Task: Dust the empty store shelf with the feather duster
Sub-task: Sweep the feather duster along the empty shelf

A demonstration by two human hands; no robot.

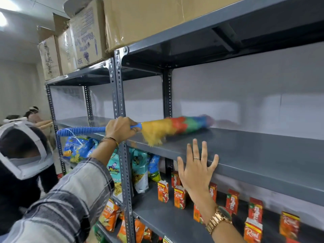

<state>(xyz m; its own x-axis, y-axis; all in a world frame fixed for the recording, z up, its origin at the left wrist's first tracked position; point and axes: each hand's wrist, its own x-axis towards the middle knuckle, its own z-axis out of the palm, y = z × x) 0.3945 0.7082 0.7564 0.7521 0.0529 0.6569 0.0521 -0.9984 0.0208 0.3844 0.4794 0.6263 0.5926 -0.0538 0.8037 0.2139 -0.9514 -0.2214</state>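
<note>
Rainbow-coloured feather duster with a ribbed blue plastic handle (168, 128) lies nearly flat on the empty grey metal shelf (245, 151), head blurred, so likely mid-sweep. Left hand (121, 128) is clamped around the handle near the head, probably for control. Right hand (198, 165) holds nothing, fingers spread, palm on the shelf's front lip, seemingly bracing. Red juice cartons (178, 195) sit 1 level below.
</note>
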